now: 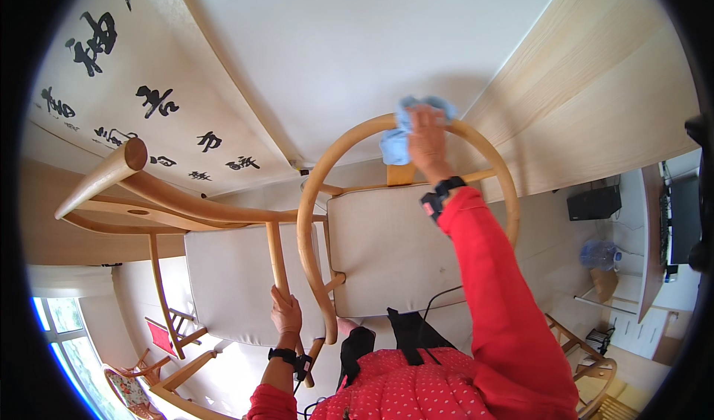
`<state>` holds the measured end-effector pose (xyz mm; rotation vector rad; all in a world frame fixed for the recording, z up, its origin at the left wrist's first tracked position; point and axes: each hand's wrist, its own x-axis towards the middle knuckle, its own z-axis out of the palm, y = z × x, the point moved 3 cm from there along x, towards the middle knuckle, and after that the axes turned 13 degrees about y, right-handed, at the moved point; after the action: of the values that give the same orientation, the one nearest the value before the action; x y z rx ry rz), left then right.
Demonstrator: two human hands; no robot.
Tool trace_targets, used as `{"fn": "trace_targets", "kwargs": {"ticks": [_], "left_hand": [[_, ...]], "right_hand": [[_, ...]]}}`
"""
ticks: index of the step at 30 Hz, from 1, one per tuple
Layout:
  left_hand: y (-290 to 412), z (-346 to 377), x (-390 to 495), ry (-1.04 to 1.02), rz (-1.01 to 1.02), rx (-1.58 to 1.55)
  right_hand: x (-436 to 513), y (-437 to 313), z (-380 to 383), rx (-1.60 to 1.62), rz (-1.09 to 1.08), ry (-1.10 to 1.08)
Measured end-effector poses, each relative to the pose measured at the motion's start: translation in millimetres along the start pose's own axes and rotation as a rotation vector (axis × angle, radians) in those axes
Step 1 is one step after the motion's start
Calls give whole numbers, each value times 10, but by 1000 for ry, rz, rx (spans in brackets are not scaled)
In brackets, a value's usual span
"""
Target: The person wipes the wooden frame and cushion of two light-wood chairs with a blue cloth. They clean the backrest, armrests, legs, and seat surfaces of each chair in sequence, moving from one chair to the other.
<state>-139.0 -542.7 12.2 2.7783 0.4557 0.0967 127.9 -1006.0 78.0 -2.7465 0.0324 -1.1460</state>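
Note:
My right hand holds a light blue cloth over the top of a curved wooden chair rail. The cloth bunches up around the fingers and drapes on both sides of the rail. That rail sweeps round a chair with a beige seat cushion. Lower left, my left hand is wrapped around a wooden bar of a second chair. This second chair has a pale seat cushion and stands close against the first, its thick curved backrest rail to the left.
Behind the chairs rise a white wall and a wood-grain panel. A scroll with brush writing hangs at left. On the right are a black box, a large clear bottle and another wooden chair. A window is lower left.

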Motion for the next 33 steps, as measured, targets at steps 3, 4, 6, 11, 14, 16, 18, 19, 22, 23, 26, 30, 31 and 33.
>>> {"fn": "trace_targets", "kwargs": {"ticks": [3, 4, 6, 11, 14, 16, 18, 19, 22, 23, 26, 30, 31, 33], "left_hand": [[-20, 21, 2, -23, -27, 35], [-30, 28, 0, -38, -37, 37], [-33, 28, 0, -16, -17, 20], [-55, 26, -9, -46, -32, -7], [-59, 24, 12, -54, -39, 11], [-66, 28, 6, -62, -45, 15], [-76, 33, -3, -61, -54, -21], [-74, 38, -2, -45, -47, -39], [-65, 36, 8, -1, -1, -42], [-60, 38, 11, 0, 3, -52], [-60, 17, 5, -13, -12, -41], [-50, 14, 8, -49, -38, -31], [-47, 11, 10, -36, -26, -34], [-56, 20, 11, -42, -35, -27]], "right_hand": [[-303, 759, -407, -68, 114, -5], [-457, 979, -544, -64, 241, -69], [-780, 1250, -816, -165, 336, -84], [-911, 1315, -767, -255, 490, -96], [-521, 939, -445, -242, 370, -97], [-177, 489, -216, -85, 70, -52], [49, -55, 9, 70, -87, -123], [149, -338, 111, 185, -171, -146], [190, -1138, 336, 370, -246, -332], [161, -1338, 365, 408, -293, -359], [97, -1506, 359, 408, -346, -349], [161, -1068, 330, 339, -204, -241], [191, -870, 316, 313, -140, -212], [229, -373, 249, 162, -6, -188]]}}
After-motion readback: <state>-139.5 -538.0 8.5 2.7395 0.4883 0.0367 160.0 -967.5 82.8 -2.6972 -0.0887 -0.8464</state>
